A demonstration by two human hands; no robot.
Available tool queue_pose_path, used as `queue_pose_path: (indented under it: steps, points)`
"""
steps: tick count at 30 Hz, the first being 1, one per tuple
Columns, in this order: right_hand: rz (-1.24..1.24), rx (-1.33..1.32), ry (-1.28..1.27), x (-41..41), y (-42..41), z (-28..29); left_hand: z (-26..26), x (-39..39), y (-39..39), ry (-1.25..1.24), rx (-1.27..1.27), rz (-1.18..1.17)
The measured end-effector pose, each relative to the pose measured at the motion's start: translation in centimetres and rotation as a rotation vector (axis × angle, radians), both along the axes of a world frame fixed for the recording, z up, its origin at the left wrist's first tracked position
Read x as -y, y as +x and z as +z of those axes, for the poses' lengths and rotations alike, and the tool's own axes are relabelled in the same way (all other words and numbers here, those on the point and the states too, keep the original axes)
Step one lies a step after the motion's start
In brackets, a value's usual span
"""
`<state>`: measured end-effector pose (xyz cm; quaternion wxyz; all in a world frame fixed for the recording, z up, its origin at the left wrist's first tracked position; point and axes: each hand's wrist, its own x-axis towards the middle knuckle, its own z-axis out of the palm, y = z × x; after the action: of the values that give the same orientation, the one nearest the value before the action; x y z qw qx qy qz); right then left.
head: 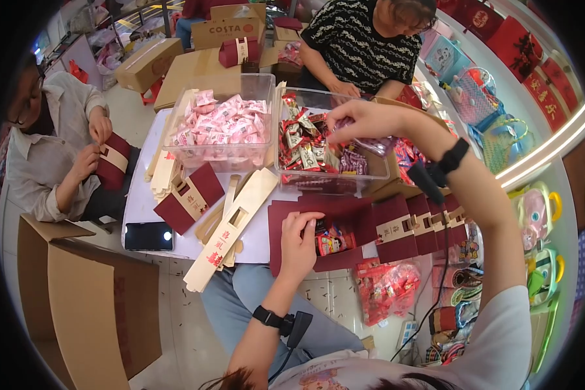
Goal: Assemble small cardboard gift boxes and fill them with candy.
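Observation:
My left hand (300, 243) rests at the inner edge of an unfolded maroon paper gift box (278, 214), its fingers curled over the side. Inside the box lie red wrapped snacks (335, 242). Over the right part of a clear plastic bin (331, 176) is my right hand (358, 122), fingers bent around purple-wrapped candy (375, 144); whether it grips the candy is not certain. Red and brown wrapped candies (304, 141) fill that bin. Cream paper sleeves (231, 229) with red print lie left of the box, beside a closed maroon gift box (190, 197).
A second clear bin (214, 152) holds pink packets. A phone (149, 237) lies at the table's left edge. Finished maroon boxes (395, 226) stand in a row at right. Two people sit across and at left, near open cartons (85, 302). A cable hangs by my right arm.

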<state>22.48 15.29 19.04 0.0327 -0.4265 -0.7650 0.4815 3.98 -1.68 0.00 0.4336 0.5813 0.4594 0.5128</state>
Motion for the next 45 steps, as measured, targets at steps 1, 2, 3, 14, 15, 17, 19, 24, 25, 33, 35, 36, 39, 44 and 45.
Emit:
queue_pose_path:
  steps: [1, 2, 3, 14, 15, 17, 19, 24, 25, 33, 35, 36, 39, 44, 45]
  points:
    - [0.183, 0.018, 0.076, 1.5, 0.0, 1.1, 0.0, 0.0, 0.1, 0.001, 0.003, -0.009]
    - [0.368, 0.037, 0.15, 2.9, -0.1, 1.7, -0.2, -0.1, 0.3, 0.017, -0.005, -0.004]
    - [0.455, 0.143, 0.182, 4.7, -0.8, 1.5, -0.4, -0.2, 0.2, 0.029, -0.02, 0.011]
    - [0.506, 0.388, 0.521, 5.7, -8.0, -0.3, -0.6, 0.0, 0.4, 0.033, -0.029, 0.026]
    - [0.458, 0.329, 0.618, 3.6, -8.9, -0.3, -0.6, 0.0, 0.4, 0.039, -0.032, 0.036]
    - [0.446, 0.206, 0.816, -1.4, -10.7, -1.3, -0.4, 0.0, 0.7, 0.058, -0.021, 0.033]
    - [0.447, 0.273, 1.002, -6.4, -11.9, -4.2, -0.2, 0.0, 0.8, 0.062, -0.017, 0.029]
    - [0.482, 0.887, 0.739, -11.2, -14.3, -10.2, -0.3, 0.1, 0.6, 0.055, -0.041, 0.016]
    - [0.442, 0.917, 0.729, -10.9, -14.7, -10.8, -0.5, 0.2, 0.6, 0.057, -0.04, 0.023]
    - [0.462, 0.578, 0.831, -9.5, -11.4, -6.0, -0.5, 0.2, 0.8, 0.066, -0.022, 0.014]
    - [0.441, 0.415, 0.773, -6.1, -10.2, -0.9, -0.6, 0.1, 0.4, 0.059, -0.056, 0.024]
    - [0.491, 0.319, 0.743, -4.0, -9.3, 1.2, -0.5, 0.0, 0.3, 0.038, -0.054, 0.025]
    - [0.474, 0.361, 0.478, 3.2, -5.8, 5.2, -0.3, -0.2, 0.5, 0.058, -0.063, 0.038]
    - [0.532, 0.58, 0.338, 10.4, -1.9, -0.8, -0.8, -0.9, 1.1, 0.097, -0.034, 0.018]
    - [0.53, 0.553, 0.368, 11.4, -1.6, -1.6, -0.8, -0.9, 1.1, 0.102, -0.036, 0.019]
